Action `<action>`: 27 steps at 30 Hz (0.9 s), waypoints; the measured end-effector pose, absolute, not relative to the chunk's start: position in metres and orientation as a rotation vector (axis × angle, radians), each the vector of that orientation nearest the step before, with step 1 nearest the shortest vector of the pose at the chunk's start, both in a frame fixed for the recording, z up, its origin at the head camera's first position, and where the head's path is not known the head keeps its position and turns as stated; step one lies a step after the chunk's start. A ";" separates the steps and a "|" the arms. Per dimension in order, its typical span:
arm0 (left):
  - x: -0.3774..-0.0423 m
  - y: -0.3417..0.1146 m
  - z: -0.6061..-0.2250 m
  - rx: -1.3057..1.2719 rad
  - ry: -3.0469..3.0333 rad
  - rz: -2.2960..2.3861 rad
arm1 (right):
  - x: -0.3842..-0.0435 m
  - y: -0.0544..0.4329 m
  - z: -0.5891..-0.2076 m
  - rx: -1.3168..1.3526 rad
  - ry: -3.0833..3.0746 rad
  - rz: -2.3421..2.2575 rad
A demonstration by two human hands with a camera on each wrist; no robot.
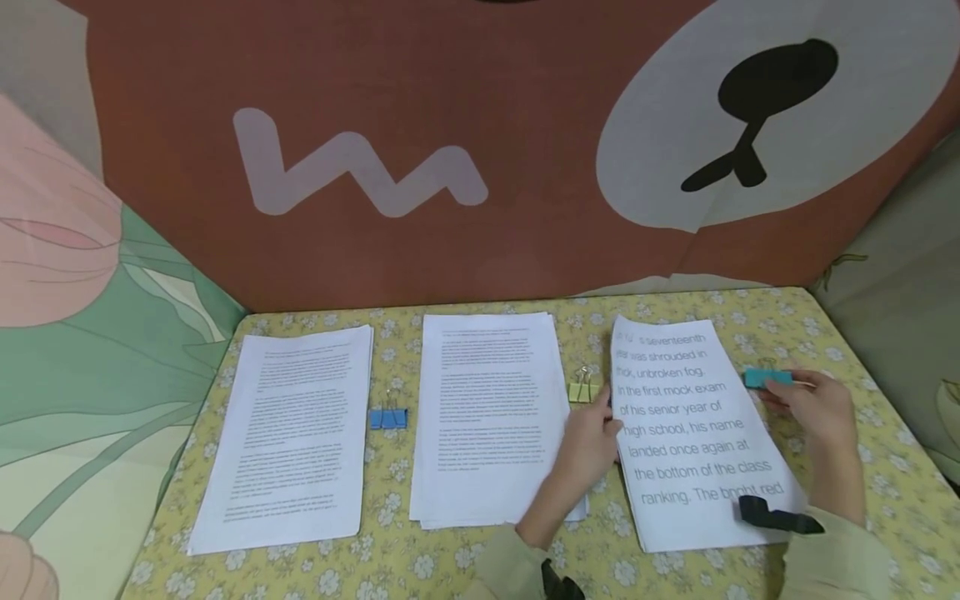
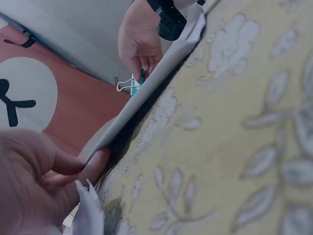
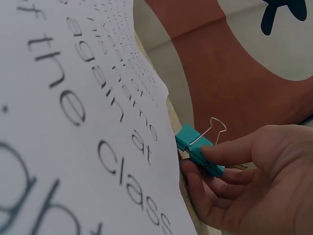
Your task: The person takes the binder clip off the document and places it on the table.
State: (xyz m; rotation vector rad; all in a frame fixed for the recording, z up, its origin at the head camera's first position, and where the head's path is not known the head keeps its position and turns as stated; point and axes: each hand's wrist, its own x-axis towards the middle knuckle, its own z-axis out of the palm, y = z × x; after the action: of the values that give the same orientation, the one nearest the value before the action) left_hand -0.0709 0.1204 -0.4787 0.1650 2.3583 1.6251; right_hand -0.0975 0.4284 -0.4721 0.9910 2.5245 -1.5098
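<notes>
At the right of the table lies a stack of large-print paper [image 1: 678, 433]. My left hand [image 1: 585, 446] pinches its left edge, thumb on top and a finger underneath; in the left wrist view the sheets [image 2: 142, 95] are lifted off the cloth. Beyond the stack's right edge, my right hand [image 1: 825, 408] holds a teal binder clip [image 1: 767, 378] between thumb and fingers. The right wrist view shows this clip [image 3: 200, 149] close beside the paper's edge, one wire handle sticking up. Whether its mouth is spread cannot be told.
Two more stacks of printed paper, one at the left [image 1: 288, 433] and one in the middle [image 1: 487, 417], lie on the flowered tablecloth [image 1: 390, 517]. A blue binder clip [image 1: 388, 418] sits between them. A yellow-green binder clip [image 1: 582, 392] stands near my left hand.
</notes>
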 end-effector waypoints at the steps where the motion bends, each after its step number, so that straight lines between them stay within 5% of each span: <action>1: -0.071 0.121 -0.479 0.156 2.385 1.618 | -0.098 0.429 -0.473 0.993 2.540 -1.488; 10: -0.070 0.124 -0.476 0.138 2.670 1.378 | -0.096 0.425 -0.473 1.020 2.680 -1.230; 27: -0.059 0.117 -0.452 0.538 3.142 0.668 | -0.093 0.416 -0.460 1.021 2.838 -1.161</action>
State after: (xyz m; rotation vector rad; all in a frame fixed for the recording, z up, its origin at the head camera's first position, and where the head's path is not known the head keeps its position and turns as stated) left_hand -0.0594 0.1170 -0.4524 0.5382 3.1415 0.6676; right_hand -0.0927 0.4161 -0.4601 1.0208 2.8382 -1.1611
